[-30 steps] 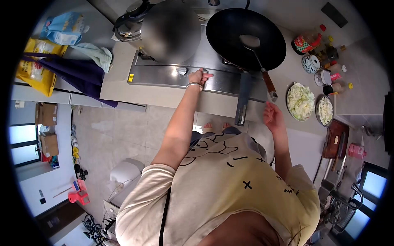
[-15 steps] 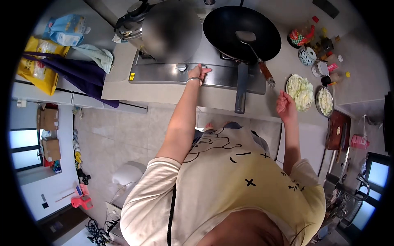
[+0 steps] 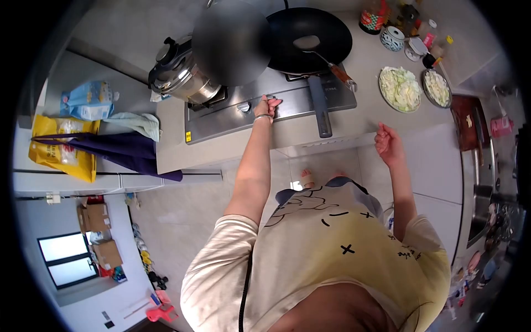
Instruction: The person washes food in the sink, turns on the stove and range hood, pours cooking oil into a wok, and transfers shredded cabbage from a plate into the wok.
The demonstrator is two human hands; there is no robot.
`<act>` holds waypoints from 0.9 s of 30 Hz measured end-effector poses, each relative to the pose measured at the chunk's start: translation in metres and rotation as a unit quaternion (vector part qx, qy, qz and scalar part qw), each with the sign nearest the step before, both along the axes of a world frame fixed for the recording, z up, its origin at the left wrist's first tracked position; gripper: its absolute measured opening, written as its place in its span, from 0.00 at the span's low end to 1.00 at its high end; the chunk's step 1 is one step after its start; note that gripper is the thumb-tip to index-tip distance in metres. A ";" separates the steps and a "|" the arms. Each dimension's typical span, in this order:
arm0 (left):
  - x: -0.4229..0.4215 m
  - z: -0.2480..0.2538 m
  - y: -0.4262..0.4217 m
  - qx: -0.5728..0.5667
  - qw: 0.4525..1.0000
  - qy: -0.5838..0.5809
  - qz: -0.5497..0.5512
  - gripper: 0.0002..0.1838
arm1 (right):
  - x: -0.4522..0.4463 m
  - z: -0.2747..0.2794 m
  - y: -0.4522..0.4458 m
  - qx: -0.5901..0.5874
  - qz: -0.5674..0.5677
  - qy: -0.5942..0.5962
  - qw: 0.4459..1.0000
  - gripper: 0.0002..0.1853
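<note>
My left hand (image 3: 266,108) reaches to the front panel of the steel gas stove (image 3: 296,103), its fingers closed on a stove knob (image 3: 270,98) that they partly cover. A second knob (image 3: 244,107) shows to its left. Loosely curled and holding nothing, my right hand (image 3: 389,145) hangs in the air just off the counter's front edge. On the right burner sits a black wok (image 3: 337,41) with its handle (image 3: 319,108) pointing toward me. A spatula (image 3: 307,43) with a wooden handle rests inside it. No flame can be seen.
A steel pressure cooker (image 3: 185,80) stands on the left burner. Right of the stove are a plate of cut cabbage (image 3: 400,89), a smaller plate of pale pieces (image 3: 437,88), bottles and jars (image 3: 392,39), and a brown cutting board (image 3: 467,119). Bags (image 3: 72,146) lie at left.
The view has turned and shifted, showing more of the cooker. My left hand stays at the knob. My right hand has moved right, away from the spatula handle.
</note>
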State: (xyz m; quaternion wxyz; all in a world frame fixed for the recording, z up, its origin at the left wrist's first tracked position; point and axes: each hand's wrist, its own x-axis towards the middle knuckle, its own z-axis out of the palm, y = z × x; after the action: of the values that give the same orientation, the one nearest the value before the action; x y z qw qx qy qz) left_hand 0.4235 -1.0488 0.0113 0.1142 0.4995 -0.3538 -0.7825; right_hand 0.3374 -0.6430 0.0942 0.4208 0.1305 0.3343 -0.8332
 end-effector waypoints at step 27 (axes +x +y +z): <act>-0.013 0.033 0.574 0.376 0.849 0.252 -0.273 0.19 | 0.078 -0.071 0.231 0.194 -0.381 0.202 0.881 0.16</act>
State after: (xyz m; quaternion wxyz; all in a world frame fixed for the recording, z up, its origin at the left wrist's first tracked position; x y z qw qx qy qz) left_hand 0.4107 -0.4744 0.0443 -0.2155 0.1729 -0.1136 -0.9543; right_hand 0.4159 -0.4117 0.0230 -0.0392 0.1550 0.4917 -0.8560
